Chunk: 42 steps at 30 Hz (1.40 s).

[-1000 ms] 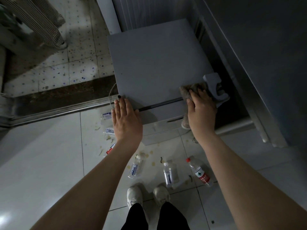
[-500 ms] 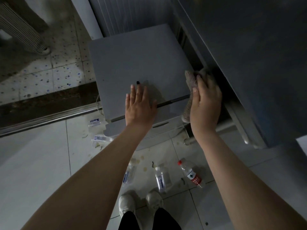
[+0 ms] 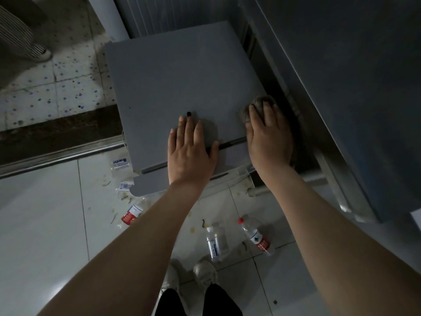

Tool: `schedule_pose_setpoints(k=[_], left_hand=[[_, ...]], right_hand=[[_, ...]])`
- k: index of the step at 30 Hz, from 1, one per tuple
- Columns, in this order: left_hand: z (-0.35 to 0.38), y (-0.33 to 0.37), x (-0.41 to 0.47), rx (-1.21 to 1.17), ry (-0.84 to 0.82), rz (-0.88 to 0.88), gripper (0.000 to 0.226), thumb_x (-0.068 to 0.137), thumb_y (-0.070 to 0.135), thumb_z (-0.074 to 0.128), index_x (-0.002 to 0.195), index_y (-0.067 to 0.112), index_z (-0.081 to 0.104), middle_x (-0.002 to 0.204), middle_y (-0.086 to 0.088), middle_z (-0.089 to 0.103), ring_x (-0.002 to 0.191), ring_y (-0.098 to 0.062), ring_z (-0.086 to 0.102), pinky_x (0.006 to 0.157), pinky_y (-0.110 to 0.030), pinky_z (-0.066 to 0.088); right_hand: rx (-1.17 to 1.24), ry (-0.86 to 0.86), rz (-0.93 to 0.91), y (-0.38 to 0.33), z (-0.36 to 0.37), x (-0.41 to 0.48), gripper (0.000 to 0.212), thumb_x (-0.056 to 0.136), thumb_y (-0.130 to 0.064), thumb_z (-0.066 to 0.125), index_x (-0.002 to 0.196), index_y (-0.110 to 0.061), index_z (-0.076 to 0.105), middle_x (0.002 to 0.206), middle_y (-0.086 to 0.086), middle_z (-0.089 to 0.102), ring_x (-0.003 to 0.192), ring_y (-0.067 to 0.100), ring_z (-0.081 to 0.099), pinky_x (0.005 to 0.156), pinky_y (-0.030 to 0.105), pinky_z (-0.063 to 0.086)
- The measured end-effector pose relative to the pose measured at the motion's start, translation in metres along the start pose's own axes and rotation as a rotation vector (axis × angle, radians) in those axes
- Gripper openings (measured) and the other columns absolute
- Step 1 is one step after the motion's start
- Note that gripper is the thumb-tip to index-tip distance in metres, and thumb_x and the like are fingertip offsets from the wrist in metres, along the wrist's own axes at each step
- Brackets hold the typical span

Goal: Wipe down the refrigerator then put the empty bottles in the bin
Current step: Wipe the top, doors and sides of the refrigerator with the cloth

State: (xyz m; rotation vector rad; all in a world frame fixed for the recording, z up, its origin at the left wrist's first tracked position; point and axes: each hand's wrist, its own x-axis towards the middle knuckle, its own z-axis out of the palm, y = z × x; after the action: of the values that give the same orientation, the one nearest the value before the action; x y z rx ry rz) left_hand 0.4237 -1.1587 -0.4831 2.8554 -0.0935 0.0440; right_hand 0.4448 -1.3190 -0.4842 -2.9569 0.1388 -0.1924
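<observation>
Refrigerator (image 3: 182, 76) under cloth (image 3: 256, 104); bottles (image 3: 256, 236) seemingly empty

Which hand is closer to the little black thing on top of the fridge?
Left. The left hand lies flat, almost touching the black thing; the right hand presses a cloth farther right.

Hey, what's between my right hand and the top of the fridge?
A greyish cloth, pressed under the right hand onto the refrigerator top near its right edge, as the head view shows.
</observation>
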Motion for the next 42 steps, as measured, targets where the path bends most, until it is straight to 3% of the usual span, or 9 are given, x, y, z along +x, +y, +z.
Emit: schedule_pose_setpoints(k=[6,12,17,22,27,33,37,42], left_hand=[[0.002,0.000,0.000,0.015,0.039,0.014,0.063,0.095,0.047,0.034,0.144,0.008,0.026,0.154,-0.011,0.020,0.145,-0.022,0.007,0.114,-0.032,-0.003],[0.002,-0.001,-0.003,0.046,0.030,0.004,0.065,0.092,0.049,0.031,0.140,0.006,0.034,0.151,-0.015,0.029,0.143,-0.025,0.016,0.115,-0.035,0.003],[0.004,-0.001,0.000,0.051,0.047,0.009,0.062,0.092,0.047,0.037,0.138,0.005,0.038,0.147,-0.017,0.034,0.141,-0.028,0.023,0.114,-0.037,0.009],[0.007,-0.001,0.002,0.067,0.065,0.017,0.060,0.093,0.046,0.038,0.136,0.004,0.041,0.146,-0.017,0.037,0.140,-0.028,0.026,0.114,-0.038,0.012],[0.007,-0.001,0.004,0.092,0.074,0.023,0.060,0.092,0.046,0.036,0.134,0.005,0.044,0.144,-0.018,0.039,0.139,-0.029,0.028,0.113,-0.039,0.013],[0.006,-0.003,0.002,0.087,0.055,0.032,0.061,0.092,0.048,0.035,0.134,0.005,0.045,0.145,-0.017,0.039,0.139,-0.029,0.028,0.113,-0.040,0.015],[0.005,-0.005,0.001,0.077,0.035,0.032,0.062,0.092,0.049,0.033,0.135,0.006,0.042,0.147,-0.016,0.035,0.141,-0.028,0.024,0.114,-0.038,0.011],[0.003,-0.002,0.006,0.058,0.017,0.032,0.064,0.092,0.050,0.030,0.140,0.007,0.036,0.151,-0.014,0.027,0.143,-0.026,0.015,0.115,-0.037,0.004]], right_hand=[[-0.043,-0.110,-0.032,-0.008,-0.002,0.044,0.045,0.102,-0.030,0.027,0.145,-0.019,0.031,0.151,0.015,0.027,0.140,0.032,0.022,0.114,0.044,0.015],[-0.086,-0.225,-0.090,-0.011,-0.014,0.021,0.051,0.101,-0.037,0.023,0.149,-0.020,0.018,0.154,0.013,0.021,0.141,0.030,0.017,0.113,0.041,0.015],[-0.096,-0.199,-0.124,-0.009,-0.008,0.032,0.049,0.101,-0.035,0.026,0.148,-0.022,0.023,0.153,0.014,0.025,0.141,0.033,0.020,0.113,0.044,0.015],[-0.101,-0.097,-0.101,-0.014,0.007,0.056,0.049,0.097,-0.034,0.025,0.142,-0.018,0.037,0.145,0.020,0.038,0.134,0.041,0.032,0.105,0.051,0.030],[-0.082,-0.135,-0.061,-0.023,0.012,0.079,0.049,0.100,-0.032,0.027,0.147,-0.019,0.026,0.151,0.020,0.026,0.139,0.039,0.022,0.109,0.049,0.023],[-0.026,-0.074,-0.151,-0.023,0.006,0.038,0.051,0.093,-0.035,0.026,0.136,-0.014,0.047,0.136,0.024,0.047,0.126,0.040,0.044,0.101,0.048,0.036],[-0.044,-0.116,-0.163,-0.026,0.004,0.019,0.047,0.097,-0.033,0.031,0.140,-0.016,0.041,0.143,0.021,0.041,0.133,0.037,0.036,0.108,0.047,0.027],[-0.040,-0.085,-0.106,-0.032,0.009,0.046,0.051,0.094,-0.035,0.025,0.139,-0.020,0.043,0.143,0.020,0.040,0.134,0.039,0.033,0.105,0.049,0.029]])
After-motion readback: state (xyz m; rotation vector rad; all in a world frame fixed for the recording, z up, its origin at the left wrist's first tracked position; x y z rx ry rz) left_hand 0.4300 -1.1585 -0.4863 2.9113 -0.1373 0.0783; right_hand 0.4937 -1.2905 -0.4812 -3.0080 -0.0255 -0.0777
